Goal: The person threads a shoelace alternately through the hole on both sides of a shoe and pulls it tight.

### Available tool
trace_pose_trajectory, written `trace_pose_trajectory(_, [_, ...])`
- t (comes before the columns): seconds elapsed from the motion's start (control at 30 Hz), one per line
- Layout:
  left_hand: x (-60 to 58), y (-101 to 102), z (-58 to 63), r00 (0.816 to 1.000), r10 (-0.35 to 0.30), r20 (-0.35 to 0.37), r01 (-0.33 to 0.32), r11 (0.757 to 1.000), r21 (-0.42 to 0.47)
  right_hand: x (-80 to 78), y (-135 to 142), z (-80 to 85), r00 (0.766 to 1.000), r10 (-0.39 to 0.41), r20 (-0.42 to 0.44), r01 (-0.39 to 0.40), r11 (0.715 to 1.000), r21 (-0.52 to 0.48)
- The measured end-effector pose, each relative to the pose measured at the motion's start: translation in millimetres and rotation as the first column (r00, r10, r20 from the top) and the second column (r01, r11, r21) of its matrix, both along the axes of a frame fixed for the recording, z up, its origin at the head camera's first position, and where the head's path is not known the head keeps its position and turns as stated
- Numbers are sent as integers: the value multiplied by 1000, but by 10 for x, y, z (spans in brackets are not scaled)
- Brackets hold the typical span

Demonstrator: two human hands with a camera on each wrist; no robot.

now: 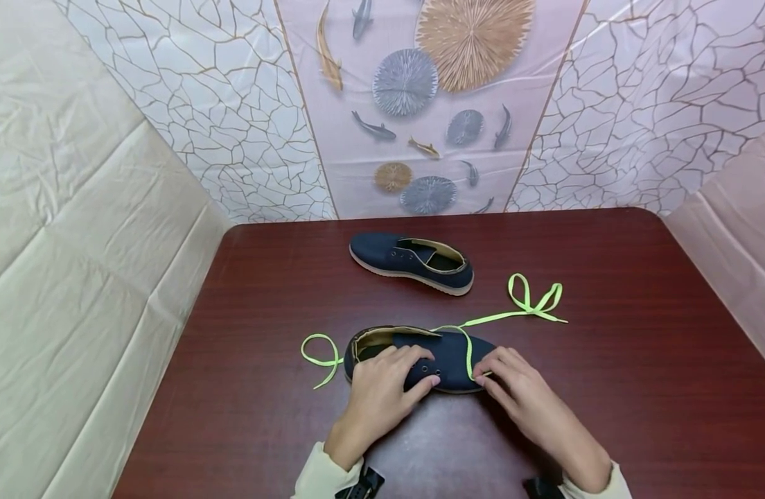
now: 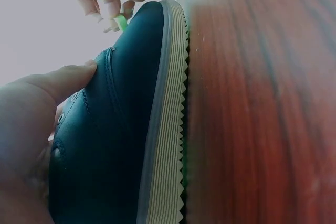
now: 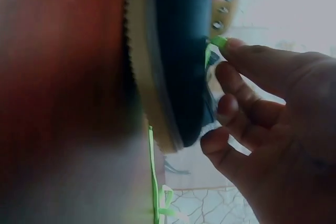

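A dark blue shoe lies on the table with its toe to the right. Over its opening and eyelets my left hand grips it; the thumb presses near the eyelets, as the left wrist view also shows. My right hand, by the toe, pinches a neon green shoelace between thumb and fingers. That lace crosses the top of the shoe and trails off behind it to a loose bow on the right. In the right wrist view the pinched lace stands close to the eyelets.
Farther back stands a second dark blue shoe with bare eyelets. A looped green lace end lies left of the heel. The reddish-brown table meets patterned cloth at its far edge.
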State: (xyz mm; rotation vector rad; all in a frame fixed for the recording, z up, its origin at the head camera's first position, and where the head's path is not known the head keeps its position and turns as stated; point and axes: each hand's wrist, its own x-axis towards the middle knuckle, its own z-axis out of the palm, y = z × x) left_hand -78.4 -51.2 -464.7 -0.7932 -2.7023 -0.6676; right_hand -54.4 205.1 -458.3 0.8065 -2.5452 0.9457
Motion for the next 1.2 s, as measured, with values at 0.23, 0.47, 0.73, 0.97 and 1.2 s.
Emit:
trace_pose_trajectory(0.23, [9, 6, 10, 1000, -3, 8, 3, 1000, 0, 64, -78, -67, 999, -31, -39, 33, 999, 42])
trace_pose_trajectory(0.47, [4, 11, 5, 1000, -10, 11, 10, 1000, -5, 45, -142, -179, 993, 43, -112, -52, 995, -81])
trace_pose_trajectory(0.73, [10, 10, 17, 1000, -2, 27, 2, 1000, -9, 61, -178, -174, 998, -1, -69, -6, 995, -104])
trace_pose_trajectory(0.97, [11, 5, 21, 1000, -3, 12, 3, 1000, -4, 176, -249, -84, 986, -76, 148, 103, 976, -191])
trace_pose_trajectory(1.2, [6, 6, 25, 1000, -3, 4, 3, 1000, 5, 284, -299, -25, 964, -128, 232, 193, 940, -283])
